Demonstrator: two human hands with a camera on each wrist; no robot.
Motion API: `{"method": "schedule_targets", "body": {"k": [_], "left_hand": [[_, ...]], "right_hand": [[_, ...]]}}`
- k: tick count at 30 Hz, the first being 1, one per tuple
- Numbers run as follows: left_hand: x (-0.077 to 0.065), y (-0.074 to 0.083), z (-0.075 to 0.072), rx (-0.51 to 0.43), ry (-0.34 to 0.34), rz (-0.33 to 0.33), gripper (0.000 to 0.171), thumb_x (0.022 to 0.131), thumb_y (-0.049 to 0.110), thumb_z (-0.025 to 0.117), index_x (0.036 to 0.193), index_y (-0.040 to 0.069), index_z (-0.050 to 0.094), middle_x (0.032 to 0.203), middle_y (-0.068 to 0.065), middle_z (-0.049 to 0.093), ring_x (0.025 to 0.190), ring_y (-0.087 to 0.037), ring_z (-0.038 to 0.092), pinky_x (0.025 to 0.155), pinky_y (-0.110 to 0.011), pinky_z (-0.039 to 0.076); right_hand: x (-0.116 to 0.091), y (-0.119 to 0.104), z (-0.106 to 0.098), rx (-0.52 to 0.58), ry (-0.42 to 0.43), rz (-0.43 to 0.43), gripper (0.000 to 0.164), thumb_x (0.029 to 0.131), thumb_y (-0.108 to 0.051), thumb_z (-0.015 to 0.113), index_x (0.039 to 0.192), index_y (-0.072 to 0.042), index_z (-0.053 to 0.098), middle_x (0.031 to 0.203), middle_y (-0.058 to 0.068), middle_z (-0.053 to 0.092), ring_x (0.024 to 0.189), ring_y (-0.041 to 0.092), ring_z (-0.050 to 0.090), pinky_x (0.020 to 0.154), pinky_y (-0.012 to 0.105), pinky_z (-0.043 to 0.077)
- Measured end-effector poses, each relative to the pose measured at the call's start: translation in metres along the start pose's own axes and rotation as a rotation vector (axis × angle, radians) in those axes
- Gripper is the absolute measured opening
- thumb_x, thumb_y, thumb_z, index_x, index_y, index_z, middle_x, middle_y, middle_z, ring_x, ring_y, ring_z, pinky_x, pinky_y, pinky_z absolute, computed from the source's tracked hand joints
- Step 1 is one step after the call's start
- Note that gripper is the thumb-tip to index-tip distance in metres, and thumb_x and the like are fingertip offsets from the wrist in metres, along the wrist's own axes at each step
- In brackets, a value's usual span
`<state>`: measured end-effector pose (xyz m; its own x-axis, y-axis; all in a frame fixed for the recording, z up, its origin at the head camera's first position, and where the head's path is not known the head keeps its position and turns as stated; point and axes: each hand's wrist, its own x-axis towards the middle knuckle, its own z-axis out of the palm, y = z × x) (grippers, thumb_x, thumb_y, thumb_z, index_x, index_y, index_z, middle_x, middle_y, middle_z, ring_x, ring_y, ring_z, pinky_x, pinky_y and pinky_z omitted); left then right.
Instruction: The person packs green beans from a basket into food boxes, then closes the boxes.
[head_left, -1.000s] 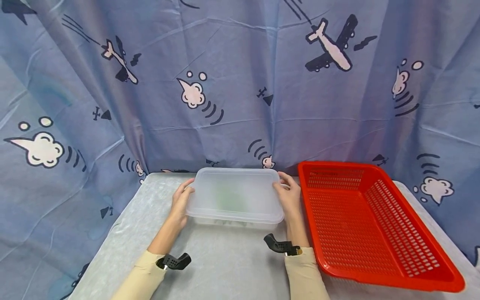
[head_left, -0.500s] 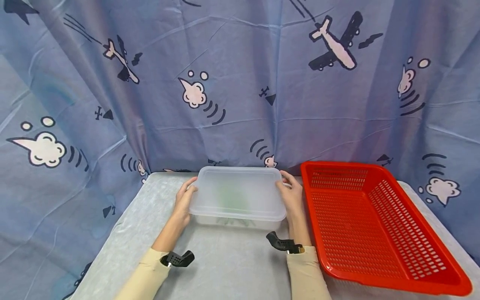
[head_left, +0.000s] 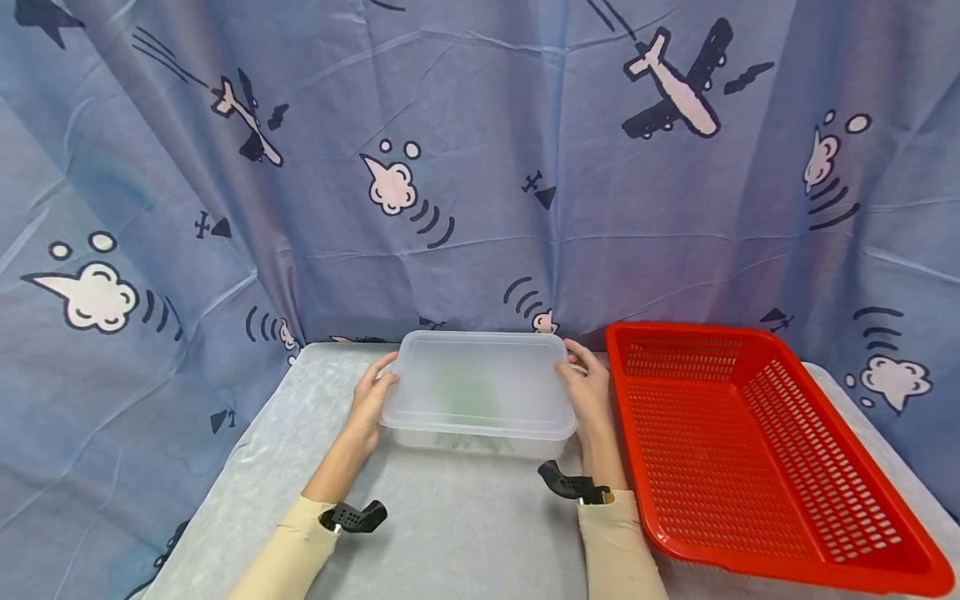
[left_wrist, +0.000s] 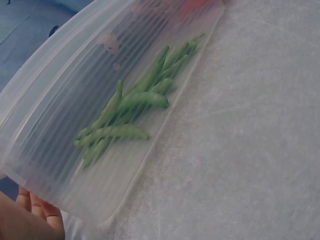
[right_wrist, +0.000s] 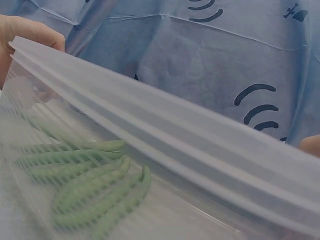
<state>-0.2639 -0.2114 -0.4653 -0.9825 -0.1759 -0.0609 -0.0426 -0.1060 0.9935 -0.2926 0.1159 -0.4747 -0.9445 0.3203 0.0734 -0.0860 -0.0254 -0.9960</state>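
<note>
A clear, frosted plastic food container with its translucent lid (head_left: 480,383) on top stands toward the back of the table. Several green beans (left_wrist: 125,105) lie inside, seen through the ribbed wall (left_wrist: 60,130) in the left wrist view and as green shapes in the right wrist view. My left hand (head_left: 367,404) grips the container's left end, thumb at the lid's edge. At the opposite end my right hand (head_left: 587,396) holds it the same way, fingers behind the corner. The outer fingers of both hands are partly hidden by the container.
A large red plastic basket (head_left: 626,450) with slotted walls stands close to the right arm. Behind the white-covered table (head_left: 450,525) hangs a blue curtain (head_left: 465,275) printed with airplanes. Each wrist wears a black strapped device (head_left: 352,517).
The head view has shifted slightly, so everything appears a little to the right. Somewhat more of the container's front wall shows below the lid. Both hands keep their hold.
</note>
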Motion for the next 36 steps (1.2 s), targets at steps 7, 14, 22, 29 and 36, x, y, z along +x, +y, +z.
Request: {"method": "schedule_targets", "body": {"k": [7, 14, 22, 29, 36], "left_hand": [[0.001, -0.001, -0.001, -0.032, -0.038, 0.022, 0.049, 0.100, 0.004, 0.052, 0.148, 0.012, 0.053, 0.107, -0.007, 0.063, 0.093, -0.018, 0.062, 0.076, -0.033, 0.052], [0.001, 0.000, -0.007, 0.026, -0.124, 0.032, 0.048, 0.101, 0.005, 0.052, 0.148, 0.014, 0.054, 0.120, -0.015, 0.055, 0.103, -0.023, 0.058, 0.083, -0.035, 0.051], [-0.010, -0.002, -0.022, 0.064, -0.256, 0.059, 0.056, 0.099, 0.004, 0.060, 0.153, 0.012, 0.045, 0.139, -0.024, 0.039, 0.110, -0.028, 0.055, 0.087, -0.039, 0.050], [-0.020, 0.001, -0.037, 0.244, -0.342, 0.088, 0.054, 0.099, 0.015, 0.066, 0.150, 0.015, 0.049, 0.150, -0.023, 0.034, 0.121, -0.036, 0.049, 0.086, -0.042, 0.040], [-0.022, 0.003, -0.041, 0.268, -0.371, 0.068, 0.054, 0.098, 0.016, 0.067, 0.149, 0.016, 0.049, 0.154, -0.023, 0.030, 0.125, -0.039, 0.046, 0.091, -0.044, 0.039]], "right_hand": [[0.002, 0.001, -0.003, 0.016, -0.030, 0.001, 0.045, 0.096, 0.000, 0.061, 0.140, -0.003, 0.060, 0.109, 0.012, 0.052, 0.094, 0.023, 0.051, 0.079, 0.025, 0.045], [0.006, 0.005, -0.004, 0.021, -0.085, -0.030, 0.048, 0.097, 0.001, 0.057, 0.144, -0.010, 0.058, 0.113, 0.014, 0.053, 0.095, 0.025, 0.052, 0.081, 0.030, 0.045], [0.005, -0.001, -0.005, 0.024, -0.163, -0.009, 0.045, 0.100, -0.002, 0.051, 0.144, -0.007, 0.057, 0.138, 0.023, 0.049, 0.115, 0.034, 0.048, 0.098, 0.047, 0.039], [0.009, 0.002, -0.004, 0.013, -0.174, -0.028, 0.045, 0.099, -0.001, 0.052, 0.143, -0.009, 0.057, 0.133, 0.025, 0.052, 0.111, 0.035, 0.050, 0.095, 0.046, 0.041], [0.017, 0.010, -0.004, 0.005, -0.224, -0.022, 0.047, 0.100, -0.004, 0.049, 0.146, -0.013, 0.056, 0.148, 0.014, 0.048, 0.126, 0.032, 0.045, 0.107, 0.052, 0.033]]}}
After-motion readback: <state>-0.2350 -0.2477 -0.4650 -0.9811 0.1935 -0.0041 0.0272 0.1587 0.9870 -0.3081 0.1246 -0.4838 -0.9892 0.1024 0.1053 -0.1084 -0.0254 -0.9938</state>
